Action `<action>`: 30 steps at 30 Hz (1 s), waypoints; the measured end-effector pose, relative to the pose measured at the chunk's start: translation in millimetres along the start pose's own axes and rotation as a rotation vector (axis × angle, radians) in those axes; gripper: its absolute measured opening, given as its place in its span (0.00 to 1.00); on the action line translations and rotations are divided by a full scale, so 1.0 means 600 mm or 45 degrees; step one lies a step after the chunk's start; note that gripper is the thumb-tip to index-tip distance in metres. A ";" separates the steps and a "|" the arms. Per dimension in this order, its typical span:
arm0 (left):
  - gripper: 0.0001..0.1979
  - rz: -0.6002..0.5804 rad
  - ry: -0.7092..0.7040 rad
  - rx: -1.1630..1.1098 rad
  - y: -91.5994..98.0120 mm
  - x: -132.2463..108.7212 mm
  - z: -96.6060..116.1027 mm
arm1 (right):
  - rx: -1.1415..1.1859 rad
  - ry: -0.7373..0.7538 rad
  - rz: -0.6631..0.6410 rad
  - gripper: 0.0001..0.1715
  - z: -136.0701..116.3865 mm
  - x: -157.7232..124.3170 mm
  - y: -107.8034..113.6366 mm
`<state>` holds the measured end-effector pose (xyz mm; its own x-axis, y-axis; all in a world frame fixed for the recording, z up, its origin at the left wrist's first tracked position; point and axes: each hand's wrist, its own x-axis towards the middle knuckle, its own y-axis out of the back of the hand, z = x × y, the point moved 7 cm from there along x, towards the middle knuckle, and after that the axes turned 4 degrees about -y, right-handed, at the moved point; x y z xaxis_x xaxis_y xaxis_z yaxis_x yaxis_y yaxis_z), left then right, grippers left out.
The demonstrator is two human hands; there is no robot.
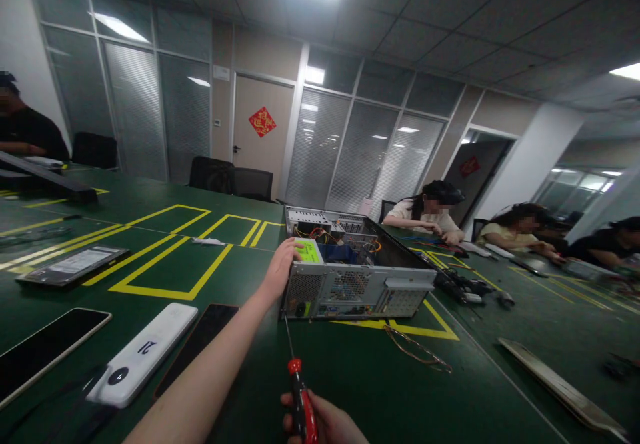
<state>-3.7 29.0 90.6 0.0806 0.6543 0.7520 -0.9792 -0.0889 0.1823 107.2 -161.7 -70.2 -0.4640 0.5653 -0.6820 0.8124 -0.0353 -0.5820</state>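
Observation:
An open desktop computer case [350,283] lies on its side on the green table [350,377], its rear panel toward me and coloured wires inside. My left hand [281,267] reaches forward and grips the case's near left top corner, fingers curled over the edge by the power supply's green label [309,251]. My right hand [325,424] sits at the bottom edge, wrapped round the red handle of a screwdriver [300,391]. The shaft points up toward the lower left corner of the case's rear panel.
A white power bank [143,354], a dark phone [197,341] and two tablets [47,347] [73,265] lie at left. A loose wire loop [417,349] and a flat side panel [560,381] lie at right. Several people sit at the far right, another at far left.

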 end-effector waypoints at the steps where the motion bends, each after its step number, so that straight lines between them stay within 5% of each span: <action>1: 0.21 -0.002 -0.005 -0.002 0.000 0.000 0.000 | 0.041 0.012 -0.003 0.21 -0.002 -0.002 0.000; 14: 0.22 0.022 -0.035 -0.040 -0.005 0.002 -0.004 | 0.139 0.050 0.115 0.28 0.004 0.028 -0.002; 20: 0.21 0.014 -0.016 -0.043 -0.005 0.001 -0.002 | 0.091 -0.116 -0.031 0.21 0.010 0.017 -0.005; 30: 0.21 0.007 -0.029 -0.018 -0.002 0.001 0.001 | 0.187 0.045 0.071 0.28 -0.004 0.023 0.007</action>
<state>-2.1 29.0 91.0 0.0791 0.6367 0.7670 -0.9822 -0.0817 0.1691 105.2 -151.8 -81.1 -0.4046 0.5879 -0.7004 0.7752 -0.1858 -0.6038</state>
